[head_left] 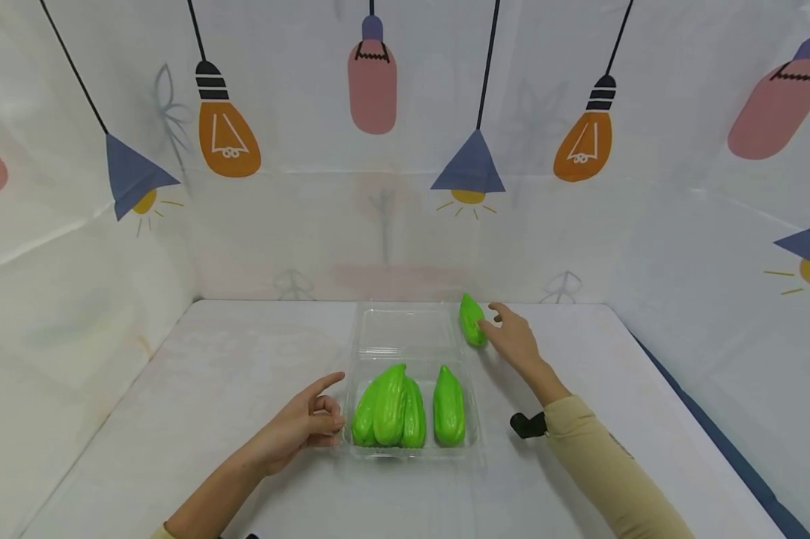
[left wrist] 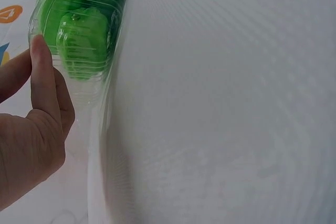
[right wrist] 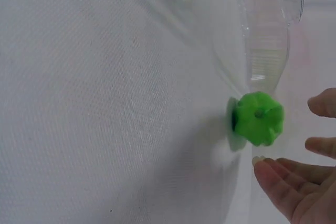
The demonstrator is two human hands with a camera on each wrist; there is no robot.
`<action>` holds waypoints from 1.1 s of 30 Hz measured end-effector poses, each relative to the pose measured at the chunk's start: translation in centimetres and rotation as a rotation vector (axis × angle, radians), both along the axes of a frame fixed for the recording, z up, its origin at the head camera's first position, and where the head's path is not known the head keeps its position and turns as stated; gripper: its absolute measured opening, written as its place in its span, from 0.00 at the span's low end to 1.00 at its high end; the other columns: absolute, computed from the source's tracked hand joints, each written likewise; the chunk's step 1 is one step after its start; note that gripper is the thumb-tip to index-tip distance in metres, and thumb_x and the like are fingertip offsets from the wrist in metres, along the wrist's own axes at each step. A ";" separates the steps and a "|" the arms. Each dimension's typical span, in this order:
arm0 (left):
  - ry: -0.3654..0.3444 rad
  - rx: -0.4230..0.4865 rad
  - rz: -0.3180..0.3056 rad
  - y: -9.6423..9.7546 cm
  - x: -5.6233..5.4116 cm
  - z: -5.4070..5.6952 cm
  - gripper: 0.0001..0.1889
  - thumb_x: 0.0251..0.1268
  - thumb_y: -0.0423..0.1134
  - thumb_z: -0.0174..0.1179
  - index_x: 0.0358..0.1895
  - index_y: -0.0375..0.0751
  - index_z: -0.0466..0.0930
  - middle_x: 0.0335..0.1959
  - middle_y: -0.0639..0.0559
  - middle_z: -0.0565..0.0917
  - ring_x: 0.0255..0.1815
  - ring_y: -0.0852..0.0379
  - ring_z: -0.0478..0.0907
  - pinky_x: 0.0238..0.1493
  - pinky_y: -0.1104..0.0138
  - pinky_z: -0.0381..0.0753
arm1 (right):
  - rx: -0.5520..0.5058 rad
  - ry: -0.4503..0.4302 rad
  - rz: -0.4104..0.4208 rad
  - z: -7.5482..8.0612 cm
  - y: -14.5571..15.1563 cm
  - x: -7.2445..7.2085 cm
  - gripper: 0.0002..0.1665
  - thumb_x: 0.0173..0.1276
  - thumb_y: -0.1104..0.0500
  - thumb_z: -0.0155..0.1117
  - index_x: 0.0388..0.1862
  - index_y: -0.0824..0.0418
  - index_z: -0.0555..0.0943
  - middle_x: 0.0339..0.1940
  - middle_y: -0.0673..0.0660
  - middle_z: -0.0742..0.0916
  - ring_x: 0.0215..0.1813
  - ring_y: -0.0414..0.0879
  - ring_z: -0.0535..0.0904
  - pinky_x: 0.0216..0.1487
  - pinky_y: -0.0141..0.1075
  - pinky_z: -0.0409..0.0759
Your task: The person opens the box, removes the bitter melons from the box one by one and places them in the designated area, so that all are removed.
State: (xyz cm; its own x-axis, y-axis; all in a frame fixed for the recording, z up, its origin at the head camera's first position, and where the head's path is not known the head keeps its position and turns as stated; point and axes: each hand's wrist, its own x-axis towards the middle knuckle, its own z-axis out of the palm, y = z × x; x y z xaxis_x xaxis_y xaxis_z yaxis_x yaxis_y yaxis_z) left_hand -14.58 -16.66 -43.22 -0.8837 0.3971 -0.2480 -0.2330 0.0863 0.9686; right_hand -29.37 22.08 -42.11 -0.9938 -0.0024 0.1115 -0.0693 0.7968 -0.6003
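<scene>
A clear plastic container (head_left: pixel 412 452) with its lid (head_left: pixel 408 329) folded back holds ridged, glossy green vegetables, perhaps bitter gourds. Three lie clustered at its left, and a single green vegetable (head_left: pixel 449 408) lies at its right. My left hand (head_left: pixel 297 427) pinches the container's left rim, index finger stretched out; thumb and fingertips are right at the rim in the left wrist view. Another green vegetable (head_left: pixel 472 320) is on the table just right of the lid. Beside it my right hand (head_left: pixel 513 337) has spread fingers, with a gap to the vegetable (right wrist: pixel 258 119) in the right wrist view.
The white table (head_left: pixel 243 359) meets a white curtain (head_left: pixel 297 224) printed with lamps and bulbs at the back. More curtain hangs at both sides. A black camera mount (head_left: pixel 528 425) sticks out by the right sleeve.
</scene>
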 end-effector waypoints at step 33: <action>-0.007 0.004 -0.012 -0.1 -0.1 -0.1 0.44 0.68 0.36 0.62 0.80 0.48 0.44 0.39 0.51 0.72 0.36 0.59 0.77 0.41 0.67 0.87 | 0.021 0.189 0.182 3.7 -3.3 3.8 0.31 0.70 0.47 0.62 0.70 0.55 0.73 0.52 0.62 0.87 0.43 0.51 0.84 0.30 0.35 0.79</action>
